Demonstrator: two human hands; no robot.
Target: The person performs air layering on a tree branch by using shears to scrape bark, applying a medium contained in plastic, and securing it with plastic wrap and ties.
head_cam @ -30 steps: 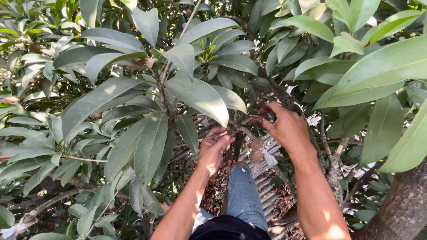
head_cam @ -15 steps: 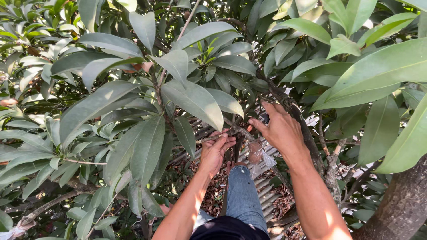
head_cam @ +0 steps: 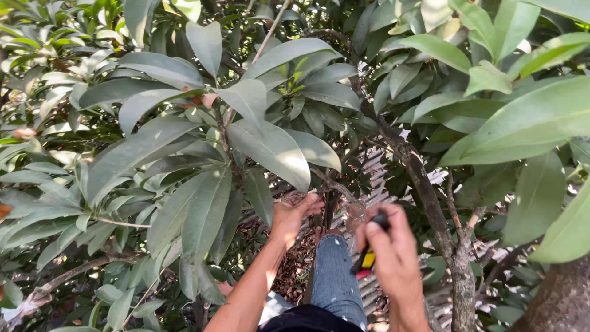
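Yellow-and-black hand tool [head_cam: 369,255] gripped in right hand [head_cam: 393,258]; thin twig [head_cam: 332,181] up-left, running diagonally, nearer left hand [head_cam: 289,218], closed on its base.

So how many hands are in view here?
2. The left hand grips a thin branch under the leaves; the right hand, lower right, holds a small black and yellow tool. No other hands show.

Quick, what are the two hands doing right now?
Left hand: closed around a thin branch under the leaves.
Right hand: closed on a small tool with black and yellow handles.
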